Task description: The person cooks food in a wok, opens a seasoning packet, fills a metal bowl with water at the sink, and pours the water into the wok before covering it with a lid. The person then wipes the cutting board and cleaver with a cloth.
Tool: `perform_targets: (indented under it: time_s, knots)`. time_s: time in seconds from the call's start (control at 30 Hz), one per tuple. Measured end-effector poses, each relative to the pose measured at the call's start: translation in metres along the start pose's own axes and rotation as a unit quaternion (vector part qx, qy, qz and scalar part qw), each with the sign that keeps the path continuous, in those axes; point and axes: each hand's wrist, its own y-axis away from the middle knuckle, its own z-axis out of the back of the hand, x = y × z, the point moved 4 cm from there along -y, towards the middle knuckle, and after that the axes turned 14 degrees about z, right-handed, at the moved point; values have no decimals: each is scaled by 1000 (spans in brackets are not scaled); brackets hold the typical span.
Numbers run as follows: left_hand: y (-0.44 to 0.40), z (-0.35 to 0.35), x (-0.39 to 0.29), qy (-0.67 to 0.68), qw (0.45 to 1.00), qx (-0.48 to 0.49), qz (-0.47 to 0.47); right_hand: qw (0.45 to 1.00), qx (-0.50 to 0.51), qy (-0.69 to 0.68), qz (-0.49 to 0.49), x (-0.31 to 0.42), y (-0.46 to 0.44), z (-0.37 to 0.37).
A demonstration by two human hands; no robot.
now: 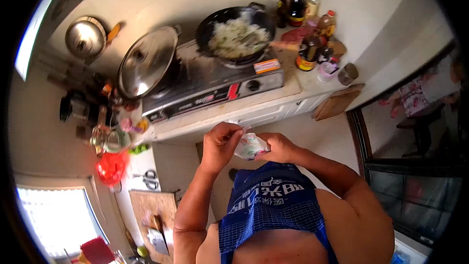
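Observation:
A small white plastic packet [250, 146] with coloured print is between my two hands, in front of my blue apron. My right hand [277, 147] grips its right side, fingers closed around it. At its upper left edge, the thumb and fingers of my left hand [222, 144] pinch a bit of clear plastic. Whatever is inside the packet cannot be made out. Beyond my hands, a black wok [201, 29] sits on the gas stove [195, 90], holding pale shredded food [234, 39] and what looks like a spatula.
A lidded pot [149, 61] stands on the stove's left side. Several sauce bottles [307, 56] crowd the counter at right. Scissors [150, 180], a red plastic bag [111, 168] and a cutting board [141, 205] with a cleaver [158, 240] lie along the left counter. Another person [415, 95] is beyond the doorway.

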Motion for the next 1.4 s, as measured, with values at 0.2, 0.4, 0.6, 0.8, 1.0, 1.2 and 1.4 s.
perform_targets:
  time_s: [0.2, 0.4, 0.6, 0.8, 1.0, 1.2, 1.4]
  knots:
    - [-59, -60, -48, -48, 995, 73, -42, 994, -95, -10, -54, -26, 31, 60]
    - [-118, -102, -60, -89, 964, 224, -108, 977, -166, 88, -101, -37, 44, 107]
    - [-151, -150, -59, -49, 926, 353, -124, 941, -276, -93, -174, -58, 77, 139]
    - [-165, -206, -59, 9, 920, 390, -27, 920, -269, -180, -219, -91, 105, 186]
    - [-194, -265, -66, 4, 938, 341, 62, 910, -222, -291, -196, -113, 120, 238]
    - [-231, -307, -51, -8, 927, 304, 219, 871, -229, -381, -208, -140, 127, 264]
    - [-249, -329, -19, 25, 884, 290, 366, 804, -233, -485, -252, -156, 123, 269]
